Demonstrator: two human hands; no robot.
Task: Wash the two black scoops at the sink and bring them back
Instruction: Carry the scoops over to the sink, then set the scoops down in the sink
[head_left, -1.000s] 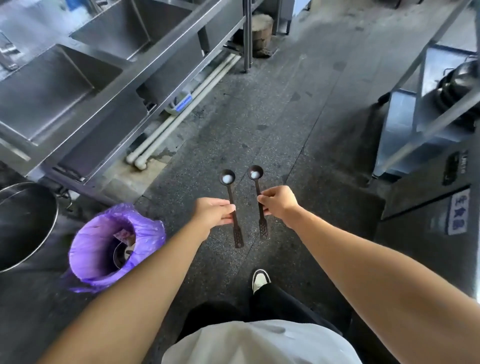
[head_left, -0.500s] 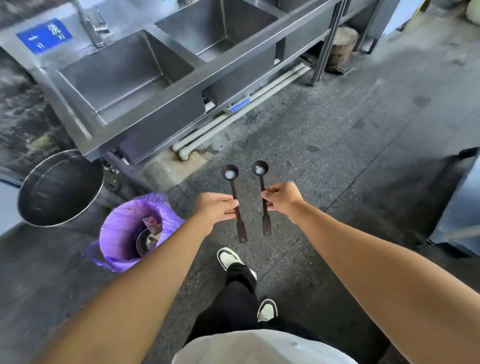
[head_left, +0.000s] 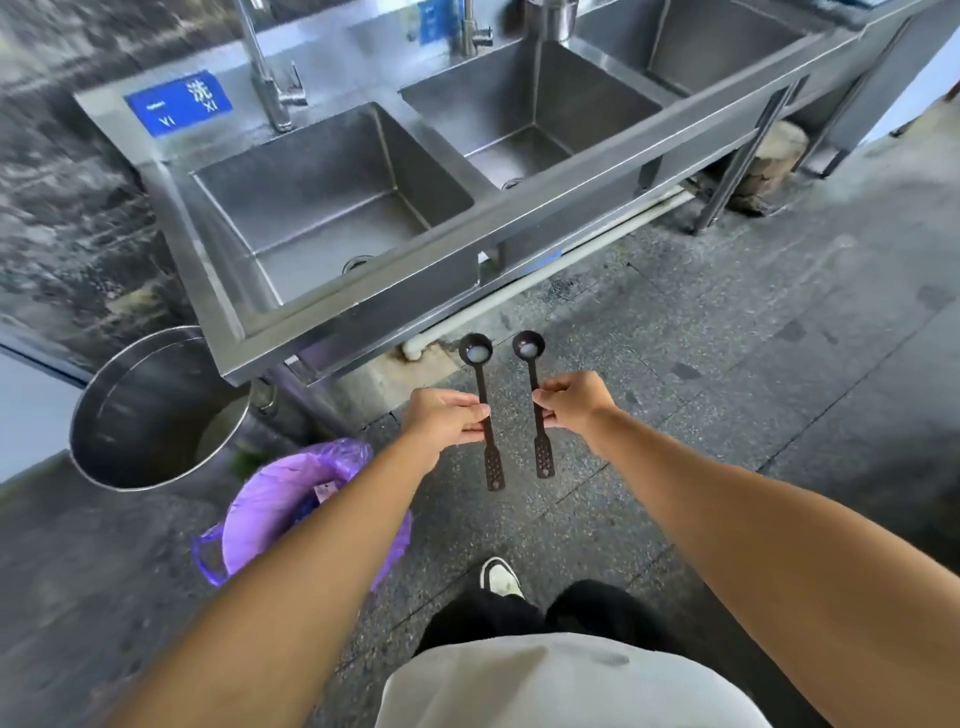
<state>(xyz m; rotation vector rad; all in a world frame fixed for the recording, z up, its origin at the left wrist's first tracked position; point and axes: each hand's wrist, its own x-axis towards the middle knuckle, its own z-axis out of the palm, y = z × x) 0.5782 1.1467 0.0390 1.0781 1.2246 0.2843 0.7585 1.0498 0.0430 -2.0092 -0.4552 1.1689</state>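
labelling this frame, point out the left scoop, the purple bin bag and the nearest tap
left scoop (head_left: 476, 349): head view, on its bowl
purple bin bag (head_left: 270, 499): head view, on its inner lining
nearest tap (head_left: 270, 88): head view, on its upright pipe

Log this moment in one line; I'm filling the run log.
left hand holds left scoop | right hand holds right scoop | sink ahead

My left hand (head_left: 447, 423) pinches one black scoop (head_left: 483, 405) mid-handle; my right hand (head_left: 571, 400) pinches the other scoop (head_left: 535, 400), both bowls pointing toward the steel sink (head_left: 363, 306). A purple-lined bin (head_left: 291, 499) sits on the floor (head_left: 727, 322) beside a steel pot (head_left: 150, 410).
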